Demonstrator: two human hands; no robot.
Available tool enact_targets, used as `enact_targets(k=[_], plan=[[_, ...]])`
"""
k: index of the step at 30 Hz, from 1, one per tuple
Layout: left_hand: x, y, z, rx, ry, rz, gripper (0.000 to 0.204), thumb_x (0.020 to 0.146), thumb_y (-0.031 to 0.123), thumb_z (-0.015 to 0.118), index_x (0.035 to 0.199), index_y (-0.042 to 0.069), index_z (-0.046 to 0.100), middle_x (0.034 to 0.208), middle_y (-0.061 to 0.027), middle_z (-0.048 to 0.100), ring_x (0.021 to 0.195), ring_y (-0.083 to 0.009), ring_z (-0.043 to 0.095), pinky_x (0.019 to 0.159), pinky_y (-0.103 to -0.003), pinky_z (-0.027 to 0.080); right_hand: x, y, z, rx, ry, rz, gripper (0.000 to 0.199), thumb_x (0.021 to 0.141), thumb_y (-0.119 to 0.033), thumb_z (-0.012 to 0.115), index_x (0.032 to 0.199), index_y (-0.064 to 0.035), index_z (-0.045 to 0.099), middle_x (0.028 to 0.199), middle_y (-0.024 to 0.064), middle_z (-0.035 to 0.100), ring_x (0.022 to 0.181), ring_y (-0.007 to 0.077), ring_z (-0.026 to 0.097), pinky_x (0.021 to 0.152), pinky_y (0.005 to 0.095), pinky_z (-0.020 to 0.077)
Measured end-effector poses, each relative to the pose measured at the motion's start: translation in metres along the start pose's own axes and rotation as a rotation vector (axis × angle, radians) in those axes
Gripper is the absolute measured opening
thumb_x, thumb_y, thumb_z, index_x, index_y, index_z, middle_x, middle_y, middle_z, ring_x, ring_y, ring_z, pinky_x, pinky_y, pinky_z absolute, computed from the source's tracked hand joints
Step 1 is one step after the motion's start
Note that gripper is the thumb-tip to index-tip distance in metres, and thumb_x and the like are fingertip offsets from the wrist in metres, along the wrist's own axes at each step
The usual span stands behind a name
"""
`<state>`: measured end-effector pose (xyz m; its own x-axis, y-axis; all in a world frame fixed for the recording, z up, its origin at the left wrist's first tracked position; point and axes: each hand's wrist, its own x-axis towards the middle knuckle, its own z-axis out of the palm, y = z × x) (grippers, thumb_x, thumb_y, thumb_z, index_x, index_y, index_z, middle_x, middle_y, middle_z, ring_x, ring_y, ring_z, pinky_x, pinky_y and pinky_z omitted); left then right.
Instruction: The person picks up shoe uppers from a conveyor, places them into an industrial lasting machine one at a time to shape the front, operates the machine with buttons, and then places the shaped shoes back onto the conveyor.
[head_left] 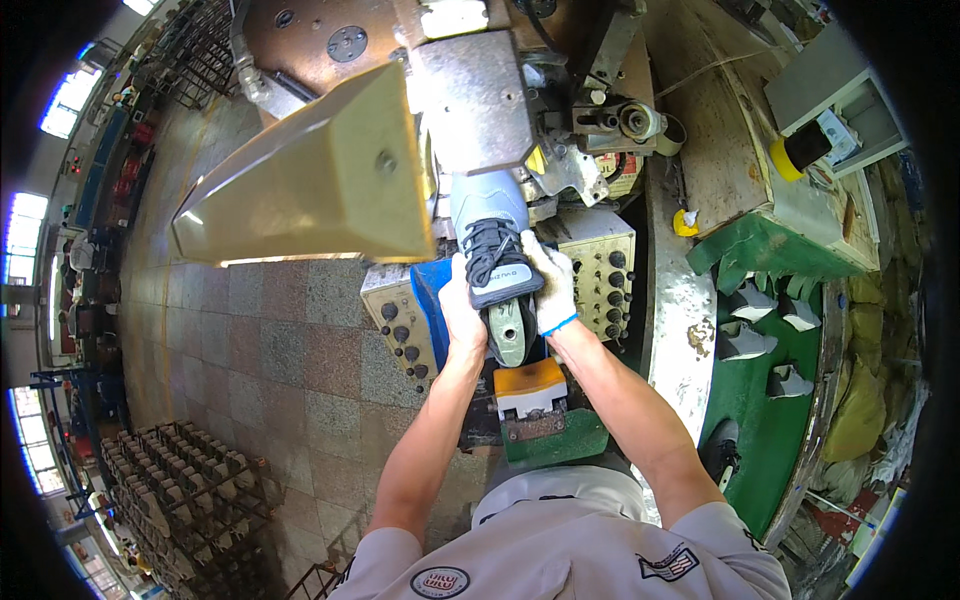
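A blue-grey shoe upper (490, 205) with dark laces sits on a green shoe last (508, 335), its toe reaching under a metal block of a machine (474, 105). On its left side my left hand (463, 308), in a pale glove, is closed against the heel part. My right hand (552, 283), in a white glove with a blue cuff edge, grips the opposite side near the laces. The last's heel end, with a round hole, faces me between both hands. The toe tip is hidden by the block.
A yellowish guard panel (310, 180) juts out left of the block. Knobbed control boxes (602, 290) flank the shoe. An orange pad (529, 378) lies just below. At right, a green conveyor (745, 400) carries several shoe uppers (745, 342). A rack (180, 490) stands lower left.
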<state>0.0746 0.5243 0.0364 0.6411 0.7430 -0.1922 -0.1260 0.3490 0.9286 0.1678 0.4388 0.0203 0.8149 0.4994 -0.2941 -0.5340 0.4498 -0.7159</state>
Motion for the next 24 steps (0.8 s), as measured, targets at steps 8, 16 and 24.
enact_targets(k=[8,16,24], plan=[[-0.046,-0.027,-0.058,0.646,0.192,0.114,0.05,0.1,0.036,0.06,0.127,-0.007,0.059,0.101,-0.0146,0.07,0.092,-0.0182,0.062,0.083,-0.035,0.051,-0.046,-0.037,-0.035,-0.116,-0.021,0.05,0.047,0.102,-0.035,0.053,0.133,-0.0011,0.059,0.119,0.0092,0.068,0.105,0.0216,0.065,0.093,0.0351,0.0478],[-0.142,-0.267,-0.147,0.642,0.138,-0.03,0.042,0.097,0.034,0.052,0.121,0.002,0.064,0.103,-0.0149,0.073,0.087,-0.0289,0.071,0.077,-0.037,0.054,-0.142,-0.077,-0.14,-0.092,0.281,-0.084,0.049,0.1,-0.027,0.06,0.132,0.0083,0.05,0.116,0.0221,0.066,0.095,0.0313,0.071,0.074,0.0391,0.0615],[-0.166,-0.079,-0.129,0.611,0.122,-0.082,0.038,0.074,0.018,0.08,0.103,-0.002,0.068,0.089,-0.0137,0.074,0.078,-0.0262,0.071,0.071,-0.04,0.055,-0.169,-0.12,-0.131,-0.092,0.145,-0.017,0.049,0.095,-0.019,0.066,0.133,0.0079,0.05,0.116,0.0206,0.068,0.096,0.0284,0.071,0.08,0.0382,0.0588]])
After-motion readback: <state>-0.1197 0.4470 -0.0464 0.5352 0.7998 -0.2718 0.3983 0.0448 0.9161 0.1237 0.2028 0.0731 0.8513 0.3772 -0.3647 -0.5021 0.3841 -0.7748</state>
